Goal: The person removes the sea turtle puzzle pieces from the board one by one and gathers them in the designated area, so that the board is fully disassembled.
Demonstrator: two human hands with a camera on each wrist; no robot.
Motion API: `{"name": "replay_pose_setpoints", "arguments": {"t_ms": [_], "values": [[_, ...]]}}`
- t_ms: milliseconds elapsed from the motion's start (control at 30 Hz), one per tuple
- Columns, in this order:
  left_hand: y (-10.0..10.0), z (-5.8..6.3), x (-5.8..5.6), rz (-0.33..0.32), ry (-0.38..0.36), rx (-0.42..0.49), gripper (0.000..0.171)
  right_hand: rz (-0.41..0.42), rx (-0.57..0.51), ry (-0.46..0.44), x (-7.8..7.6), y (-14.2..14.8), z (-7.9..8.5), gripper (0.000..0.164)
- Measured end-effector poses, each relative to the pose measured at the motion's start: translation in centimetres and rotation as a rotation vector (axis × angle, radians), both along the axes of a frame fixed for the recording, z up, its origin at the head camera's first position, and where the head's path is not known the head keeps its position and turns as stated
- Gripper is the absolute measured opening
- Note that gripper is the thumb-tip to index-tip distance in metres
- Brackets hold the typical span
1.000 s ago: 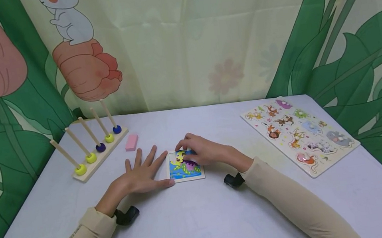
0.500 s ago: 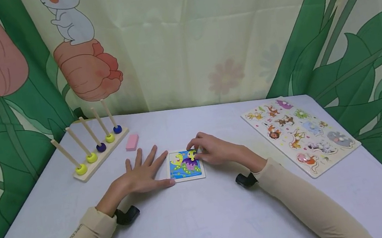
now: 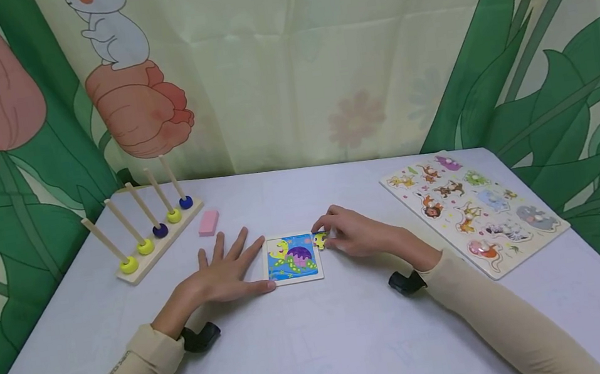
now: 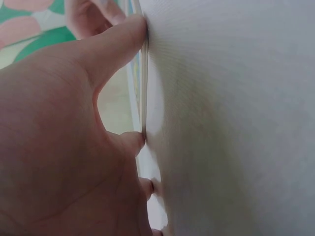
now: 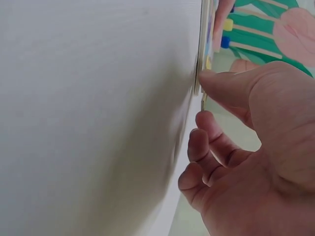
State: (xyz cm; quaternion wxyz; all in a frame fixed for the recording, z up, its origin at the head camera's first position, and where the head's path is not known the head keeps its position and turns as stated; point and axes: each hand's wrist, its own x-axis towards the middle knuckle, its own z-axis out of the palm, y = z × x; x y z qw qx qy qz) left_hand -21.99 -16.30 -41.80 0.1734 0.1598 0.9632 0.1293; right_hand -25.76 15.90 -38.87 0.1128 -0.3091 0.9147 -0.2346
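In the head view a small square jigsaw puzzle (image 3: 293, 258) with a turtle picture and a pale frame lies on the table. My left hand (image 3: 224, 275) is spread flat beside it, thumb and index fingertip at its left edge. My right hand (image 3: 355, 231) pinches a small yellow puzzle piece (image 3: 320, 240) between thumb and fingers, just right of the frame. In the left wrist view the thumb (image 4: 123, 39) presses the side of the puzzle frame (image 4: 143, 93). The right wrist view shows the thumb (image 5: 224, 86) at the piece's edge, with the other fingers curled.
At the left stands a wooden peg board (image 3: 157, 247) with upright rods and yellow and blue beads. A pink block (image 3: 208, 223) lies near it. A large animal puzzle board (image 3: 474, 211) lies at the right. A printed curtain (image 3: 284, 69) hangs behind the table.
My right hand has moved right with the yellow puzzle piece, from over the turtle picture to just beyond the frame's right edge. The left hand has stayed in place.
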Motion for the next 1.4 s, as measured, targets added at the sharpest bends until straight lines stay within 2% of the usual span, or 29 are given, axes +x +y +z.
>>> {"name": "replay_pose_setpoints", "arguments": {"t_ms": [333,700,800,1067,1400], "values": [[0.0,0.0,-0.1,0.002,-0.004,0.005,0.11,-0.004,0.013,0.008,0.1,1.7,0.2,0.034],[0.4,2.0,0.7,-0.02,-0.018,0.034,0.112,-0.031,-0.003,-0.001,0.1,3.3,-0.1,0.033],[0.4,1.8,0.6,-0.015,-0.022,0.024,0.11,-0.016,-0.006,-0.011,0.0,3.2,-0.2,0.033],[0.2,0.5,-0.1,-0.004,0.005,0.021,0.109,-0.024,0.005,-0.008,0.1,3.0,0.1,0.033],[0.1,0.7,0.4,-0.014,0.007,0.013,0.111,-0.013,0.01,0.011,0.1,2.9,-0.2,0.033]]}}
